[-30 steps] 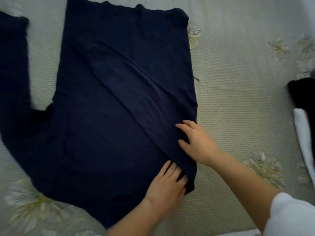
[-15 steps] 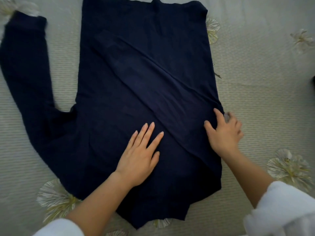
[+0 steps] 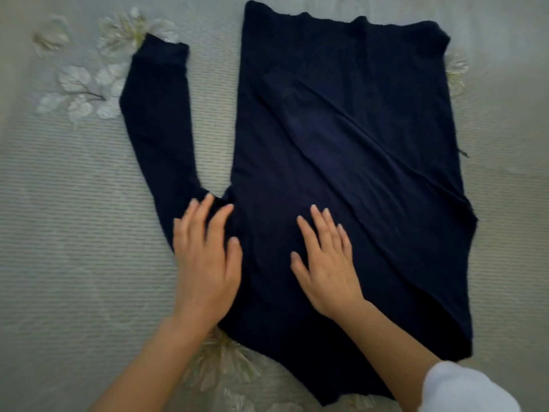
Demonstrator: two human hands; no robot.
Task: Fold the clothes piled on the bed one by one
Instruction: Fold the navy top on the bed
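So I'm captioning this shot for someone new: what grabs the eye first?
A dark navy top spread across the pale flowered bedspread, one sleeve stretching out at left. Both hands lie open and flat on it near the bottom: left hand by the armpit, right hand mid-body.

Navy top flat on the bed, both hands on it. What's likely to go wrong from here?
1. The right side is already folded over the navy top along a slanted crease; folding the loose sleeve over it may give a lopsided stack.
2. The left hand sits at the armpit, motion-blurred; dragging there could bunch the fabric.
3. The right hand rests flat, open, gripping nothing, so the body may slide on the bedspread.
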